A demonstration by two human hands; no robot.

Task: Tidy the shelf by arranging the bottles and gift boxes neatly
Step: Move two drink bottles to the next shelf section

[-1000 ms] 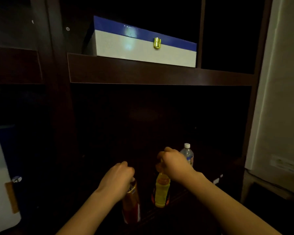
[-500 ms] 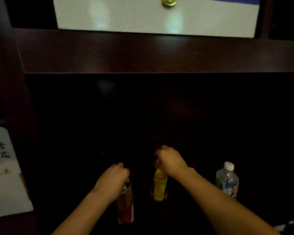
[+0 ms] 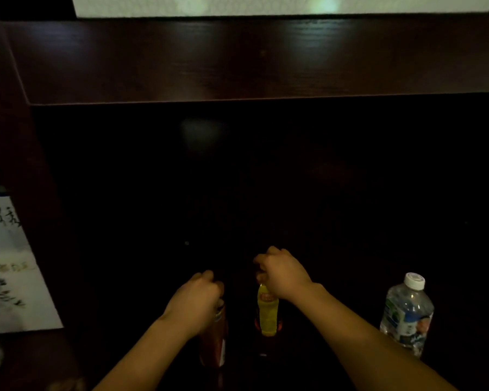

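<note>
In a dark shelf compartment, my left hand (image 3: 195, 297) is closed around the top of a red-labelled bottle (image 3: 213, 345). My right hand (image 3: 283, 273) grips the neck of a bottle with a yellow label (image 3: 267, 314), which stands upright just right of the red one. A clear water bottle (image 3: 407, 314) with a white cap stands alone further right, untouched. The white front of a gift box (image 3: 266, 5) shows on the shelf above, at the top edge of the view.
A thick dark wooden shelf board (image 3: 251, 60) runs across above the compartment. A white box or card with ink writing and blue flowers (image 3: 9, 266) sits in the compartment to the left, behind a dark upright panel (image 3: 37, 193).
The view has moved closer and lower, so the gift box has slid almost out at the top. Both hands keep hold of their bottles, which stay side by side.
</note>
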